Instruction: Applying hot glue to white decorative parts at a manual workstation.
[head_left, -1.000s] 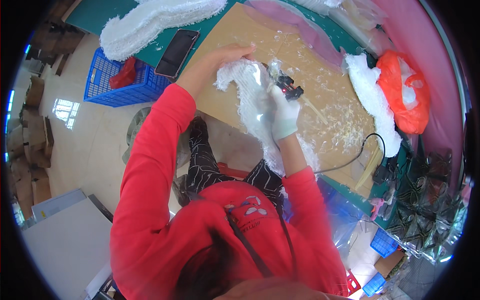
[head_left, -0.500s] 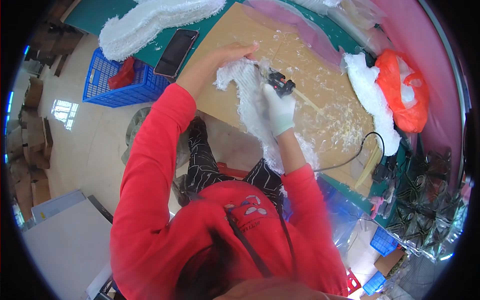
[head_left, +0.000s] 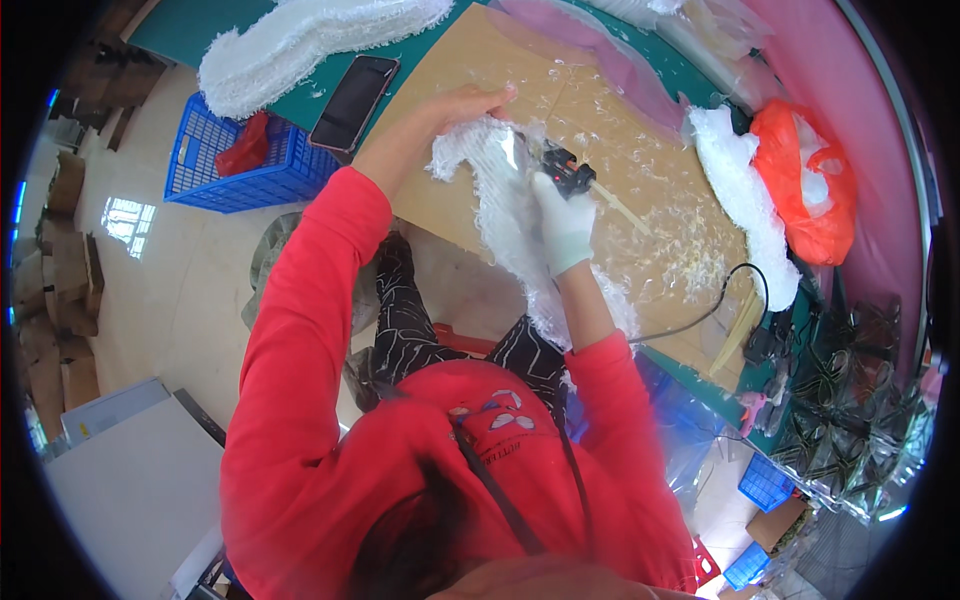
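My right hand (head_left: 566, 222), in a white glove, is wrapped round a black hot glue gun (head_left: 566, 172) with a small red light. A yellowish glue stick (head_left: 622, 208) juts from its back end. My bare left hand (head_left: 474, 103) grips the far edge of a white shaggy fringe piece (head_left: 490, 185); some of its fingers are hidden beneath the edge. The piece hangs from the table's near edge toward my lap. A shiny patch shows on it beside the gun's front, and the nozzle tip is hard to make out.
White scraps litter the brown cardboard (head_left: 670, 265). A phone (head_left: 354, 103) and a fluffy white piece (head_left: 310, 45) lie at the left. At the right are another white piece (head_left: 735, 185), an orange bag (head_left: 810, 180) and a black cable (head_left: 705, 315). A blue crate (head_left: 240, 185) stands left.
My right hand and the glue gun have shifted slightly right and nearer to me. A shiny patch of the white piece now shows beside the gun. My left hand stays in place.
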